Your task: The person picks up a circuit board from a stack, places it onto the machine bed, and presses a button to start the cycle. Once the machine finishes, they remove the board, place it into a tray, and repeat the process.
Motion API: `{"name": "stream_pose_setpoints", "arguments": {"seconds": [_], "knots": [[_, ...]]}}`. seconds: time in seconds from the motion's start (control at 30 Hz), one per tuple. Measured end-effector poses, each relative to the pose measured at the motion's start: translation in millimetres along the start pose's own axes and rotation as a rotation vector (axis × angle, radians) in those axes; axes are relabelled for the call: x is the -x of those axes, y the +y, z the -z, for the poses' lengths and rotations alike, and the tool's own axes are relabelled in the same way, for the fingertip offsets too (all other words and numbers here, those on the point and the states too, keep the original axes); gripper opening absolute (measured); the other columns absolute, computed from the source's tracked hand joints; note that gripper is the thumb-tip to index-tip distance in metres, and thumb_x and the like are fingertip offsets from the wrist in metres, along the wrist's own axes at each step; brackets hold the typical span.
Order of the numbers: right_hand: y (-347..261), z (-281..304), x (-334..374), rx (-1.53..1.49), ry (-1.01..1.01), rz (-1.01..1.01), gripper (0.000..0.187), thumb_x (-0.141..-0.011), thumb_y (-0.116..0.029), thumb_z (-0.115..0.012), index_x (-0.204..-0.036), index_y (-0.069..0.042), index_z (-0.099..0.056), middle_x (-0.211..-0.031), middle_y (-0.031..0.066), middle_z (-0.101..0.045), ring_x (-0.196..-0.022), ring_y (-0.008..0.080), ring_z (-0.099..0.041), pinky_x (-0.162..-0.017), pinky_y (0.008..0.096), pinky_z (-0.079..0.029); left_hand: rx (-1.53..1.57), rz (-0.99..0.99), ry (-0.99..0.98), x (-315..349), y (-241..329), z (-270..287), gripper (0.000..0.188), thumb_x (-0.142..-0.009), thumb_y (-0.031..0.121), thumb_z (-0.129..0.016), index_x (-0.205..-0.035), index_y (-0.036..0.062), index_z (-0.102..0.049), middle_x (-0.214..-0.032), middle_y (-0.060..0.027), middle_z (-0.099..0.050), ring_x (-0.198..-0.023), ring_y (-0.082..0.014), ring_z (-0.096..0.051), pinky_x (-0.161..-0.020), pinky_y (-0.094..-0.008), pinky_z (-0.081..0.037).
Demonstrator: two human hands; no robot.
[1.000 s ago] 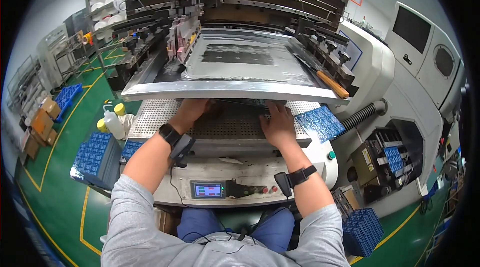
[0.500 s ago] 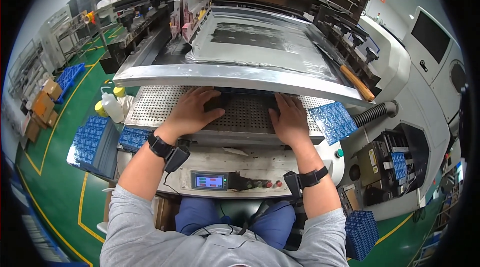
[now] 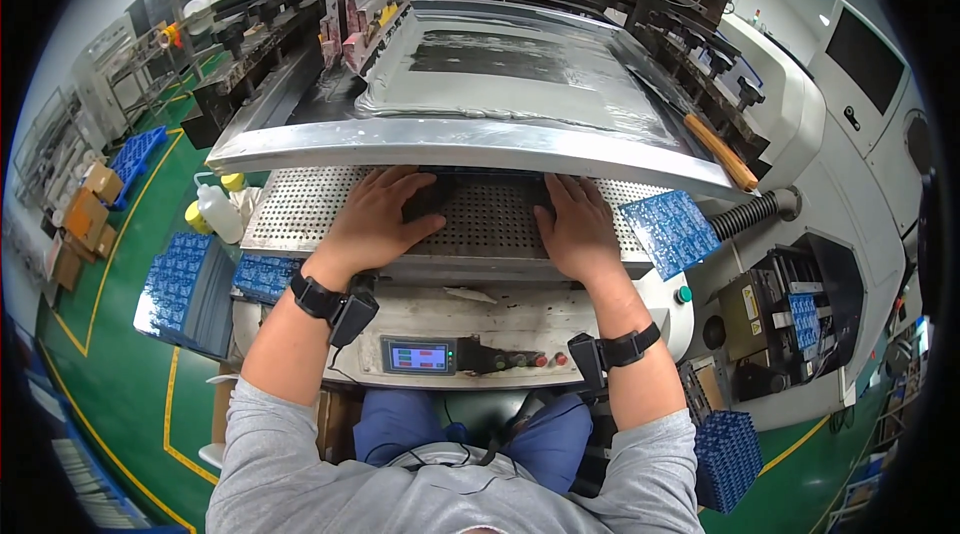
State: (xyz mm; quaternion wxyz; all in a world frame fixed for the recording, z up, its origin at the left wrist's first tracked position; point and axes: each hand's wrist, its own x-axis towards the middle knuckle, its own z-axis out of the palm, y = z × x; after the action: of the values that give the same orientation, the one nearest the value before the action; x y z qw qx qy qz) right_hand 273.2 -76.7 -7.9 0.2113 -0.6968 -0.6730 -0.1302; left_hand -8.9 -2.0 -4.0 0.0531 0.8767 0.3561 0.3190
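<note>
Grey and silver metal fills most of the view: a large screen-printing machine whose raised screen frame (image 3: pixel 480 144) hangs tilted over the perforated plate (image 3: pixel 300 209) beneath it. Everything else sits around that plate. On it, just under the front edge of the frame, lies a dark rectangular board (image 3: pixel 485 214), and both hands rest on this board. The left hand (image 3: pixel 375 219) lies flat with spread fingers on the board's left end; the right hand (image 3: pixel 578 224) lies flat on its right end, fingers pointing under the frame. Neither hand is closed around anything; they press palm-down.

To the right of the plate lies a blue circuit panel (image 3: pixel 672 229); to its left are stacks of blue panels (image 3: pixel 185 279) and a white squeeze bottle (image 3: pixel 218 211). Below the plate, a small control screen (image 3: pixel 418 356) sits in the machine's front.

By my reading, the step in hand is seating the board squarely on the plate. The next move would call for a small, even nudge from both palms, then lifting the hands clear from under the frame.
</note>
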Motion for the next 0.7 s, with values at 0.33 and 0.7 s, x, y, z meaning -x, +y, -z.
{"name": "stream_pose_setpoints", "arguments": {"seconds": [0.33, 0.7], "knots": [[0.6, 0.4, 0.9, -0.01, 0.048, 0.005, 0.051, -0.096, -0.032, -0.056, -0.14, -0.006, -0.05, -0.141, 0.0168, -0.053, -0.133, 0.0424, -0.043, -0.112, 0.0489, -0.035, -0.045, 0.012, -0.024, -0.1, 7.1, 0.7, 0.057, -0.083, 0.039, -0.071, -0.13, 0.009, -0.06, -0.137, -0.016, -0.054, -0.131, -0.0356, -0.046, -0.112, -0.0436, -0.034], [-0.8, 1.7, 3.2, -0.022, 0.07, 0.017, 0.05, -0.094, -0.03, -0.058, -0.137, -0.006, -0.052, -0.138, 0.017, -0.055, -0.131, 0.0429, -0.044, -0.11, 0.0503, -0.036, -0.056, 0.003, -0.016, 0.3, 10.7, 3.2, 0.054, -0.083, 0.038, -0.072, -0.127, 0.0097, -0.061, -0.133, -0.0151, -0.056, -0.128, -0.0354, -0.048, -0.11, -0.0435, -0.035]]}}
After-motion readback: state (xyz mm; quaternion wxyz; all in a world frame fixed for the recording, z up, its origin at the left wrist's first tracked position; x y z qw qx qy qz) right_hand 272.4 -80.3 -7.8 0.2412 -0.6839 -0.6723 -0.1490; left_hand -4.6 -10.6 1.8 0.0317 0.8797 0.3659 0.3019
